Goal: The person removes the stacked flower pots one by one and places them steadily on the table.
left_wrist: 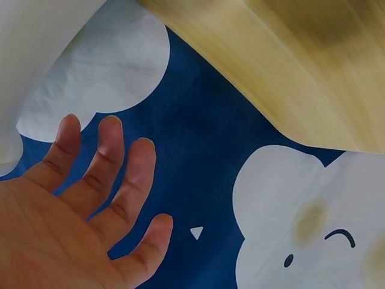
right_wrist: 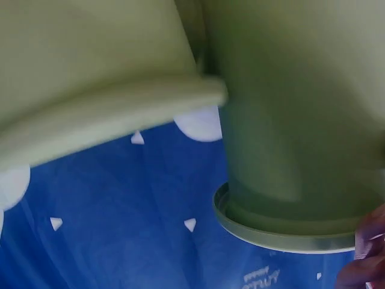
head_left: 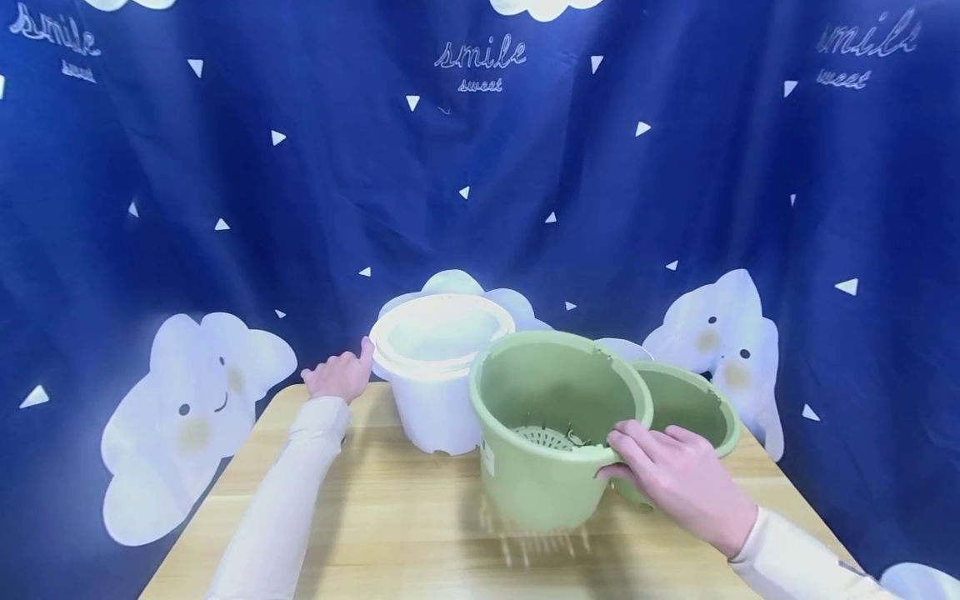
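A green plastic flowerpot (head_left: 540, 492) with a slotted bottom stands tilted in the middle right of the head view, its lower edge blurred. My right hand (head_left: 671, 479) pinches its rim at the near right side; in the right wrist view the fingers (right_wrist: 364, 256) show at that rim. A second green flowerpot (head_left: 686, 400) is just behind and to the right, partly hidden. My left hand (head_left: 341, 375) is beside the rim of a white pot (head_left: 435, 408), its thumb side right at that rim. In the left wrist view its fingers (left_wrist: 135, 180) are spread and loosely bent, holding nothing.
All the pots are at a light wooden table (head_left: 390, 533), whose rounded far left corner lies by the left hand. Close behind hangs a dark blue curtain (head_left: 337, 167) with white clouds and triangles. The white pot and the front green pot overlap in the head view.
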`<state>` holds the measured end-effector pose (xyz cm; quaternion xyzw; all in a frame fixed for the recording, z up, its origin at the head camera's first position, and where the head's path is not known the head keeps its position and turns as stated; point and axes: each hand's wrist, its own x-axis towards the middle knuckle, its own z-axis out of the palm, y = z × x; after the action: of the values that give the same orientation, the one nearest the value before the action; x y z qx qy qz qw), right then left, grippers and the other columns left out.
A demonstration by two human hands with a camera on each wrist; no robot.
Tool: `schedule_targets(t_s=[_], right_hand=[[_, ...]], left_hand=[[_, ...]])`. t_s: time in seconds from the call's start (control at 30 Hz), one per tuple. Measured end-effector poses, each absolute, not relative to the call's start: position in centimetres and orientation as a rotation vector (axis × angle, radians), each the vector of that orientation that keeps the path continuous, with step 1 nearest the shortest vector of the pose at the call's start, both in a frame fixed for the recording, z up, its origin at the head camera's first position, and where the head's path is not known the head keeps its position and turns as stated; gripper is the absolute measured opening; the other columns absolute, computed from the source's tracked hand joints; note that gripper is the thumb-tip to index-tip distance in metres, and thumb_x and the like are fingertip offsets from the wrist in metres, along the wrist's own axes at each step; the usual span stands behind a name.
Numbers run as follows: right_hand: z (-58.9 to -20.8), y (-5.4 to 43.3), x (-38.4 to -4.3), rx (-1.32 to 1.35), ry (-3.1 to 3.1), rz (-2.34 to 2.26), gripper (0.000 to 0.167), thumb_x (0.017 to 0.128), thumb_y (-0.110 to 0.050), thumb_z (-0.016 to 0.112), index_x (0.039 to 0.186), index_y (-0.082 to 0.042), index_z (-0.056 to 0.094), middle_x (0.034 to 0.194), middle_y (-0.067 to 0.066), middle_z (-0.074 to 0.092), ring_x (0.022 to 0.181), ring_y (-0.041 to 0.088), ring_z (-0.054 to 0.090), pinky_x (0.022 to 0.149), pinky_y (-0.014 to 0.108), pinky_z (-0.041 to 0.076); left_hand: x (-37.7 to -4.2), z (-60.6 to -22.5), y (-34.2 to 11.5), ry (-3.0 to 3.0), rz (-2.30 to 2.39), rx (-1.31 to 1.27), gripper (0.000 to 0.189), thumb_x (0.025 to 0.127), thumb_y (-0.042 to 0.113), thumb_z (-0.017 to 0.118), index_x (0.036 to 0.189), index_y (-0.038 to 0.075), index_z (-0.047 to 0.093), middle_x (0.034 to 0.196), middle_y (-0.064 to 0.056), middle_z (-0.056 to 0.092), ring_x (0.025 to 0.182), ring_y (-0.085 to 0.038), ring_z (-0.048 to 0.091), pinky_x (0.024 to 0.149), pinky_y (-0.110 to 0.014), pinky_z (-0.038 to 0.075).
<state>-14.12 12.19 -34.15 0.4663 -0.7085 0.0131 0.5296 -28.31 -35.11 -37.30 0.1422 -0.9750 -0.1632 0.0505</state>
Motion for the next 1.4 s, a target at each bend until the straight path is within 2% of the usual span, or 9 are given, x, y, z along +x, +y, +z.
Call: schedule_targets(t_s=[0.3, 0.77, 1.03, 1.1, 1.2, 1.3, 1.4], right_hand=[[-38.8, 13.1, -14.9, 1.090, -1.791, 0.033, 0.047, 0.108, -0.046, 0.042, 0.098, -0.007, 0.068, 0.093, -0.001, 0.067, 0.063, 0.010, 0.064, 0.055, 0.027, 0.051], [-41.3, 14.2, -15.0, 1.040, -1.831, 0.025, 0.048, 0.107, -0.048, 0.042, 0.098, -0.009, 0.067, 0.093, -0.002, 0.066, 0.056, 0.009, 0.058, 0.049, 0.022, 0.040], [-40.8, 14.8, -15.7, 1.038, -1.944, -0.013, 0.047, 0.104, -0.052, 0.044, 0.099, -0.011, 0.066, 0.093, -0.004, 0.061, 0.060, 0.009, 0.060, 0.052, 0.026, 0.047], [-40.6, 15.0, -15.7, 1.052, -1.993, -0.011, 0.051, 0.103, -0.059, 0.044, 0.099, -0.013, 0.065, 0.091, -0.006, 0.059, 0.057, 0.006, 0.055, 0.050, 0.025, 0.046], [-39.2, 14.8, -15.4, 1.075, -2.088, 0.079, 0.054, 0.094, -0.067, 0.056, 0.101, -0.015, 0.065, 0.092, -0.009, 0.059, 0.054, -0.004, 0.046, 0.046, 0.018, 0.039], [-36.3, 13.9, -15.5, 1.089, -2.137, 0.206, 0.054, 0.087, -0.065, 0.070, 0.105, -0.013, 0.067, 0.098, -0.008, 0.064, 0.053, -0.010, 0.043, 0.046, 0.013, 0.035], [-32.8, 12.2, -16.5, 1.104, -2.127, 0.281, 0.046, 0.088, -0.048, 0.078, 0.113, -0.010, 0.068, 0.107, 0.000, 0.070, 0.057, -0.004, 0.057, 0.052, 0.016, 0.047]], left_hand=[[-28.4, -37.3, -35.2, -2.989, -0.498, 0.425, 0.107, 0.098, 0.067, -0.009, 0.123, -0.005, 0.065, 0.136, -0.035, 0.061, 0.123, -0.057, 0.056, 0.103, -0.074, 0.031], [-28.6, -37.4, -35.4, -2.994, -0.495, 0.415, 0.108, 0.098, 0.069, -0.009, 0.118, -0.005, 0.066, 0.134, -0.035, 0.062, 0.120, -0.057, 0.057, 0.101, -0.073, 0.033], [-28.6, -37.3, -35.3, -3.002, -0.478, 0.399, 0.109, 0.097, 0.068, -0.011, 0.125, -0.005, 0.065, 0.137, -0.035, 0.060, 0.124, -0.057, 0.056, 0.103, -0.074, 0.031], [-28.6, -37.4, -35.2, -2.997, -0.481, 0.403, 0.106, 0.099, 0.067, -0.008, 0.128, -0.005, 0.065, 0.139, -0.035, 0.059, 0.126, -0.058, 0.055, 0.105, -0.075, 0.030], [-28.6, -37.4, -35.1, -2.995, -0.482, 0.406, 0.102, 0.101, 0.064, -0.005, 0.131, -0.005, 0.063, 0.140, -0.034, 0.059, 0.128, -0.058, 0.054, 0.107, -0.076, 0.028], [-28.7, -37.4, -35.2, -2.991, -0.489, 0.414, 0.100, 0.101, 0.063, -0.003, 0.133, -0.005, 0.063, 0.141, -0.034, 0.058, 0.129, -0.058, 0.053, 0.109, -0.076, 0.026], [-28.7, -37.2, -35.4, -2.988, -0.483, 0.422, 0.100, 0.101, 0.064, -0.004, 0.134, -0.004, 0.062, 0.141, -0.034, 0.058, 0.130, -0.058, 0.053, 0.110, -0.077, 0.024]])
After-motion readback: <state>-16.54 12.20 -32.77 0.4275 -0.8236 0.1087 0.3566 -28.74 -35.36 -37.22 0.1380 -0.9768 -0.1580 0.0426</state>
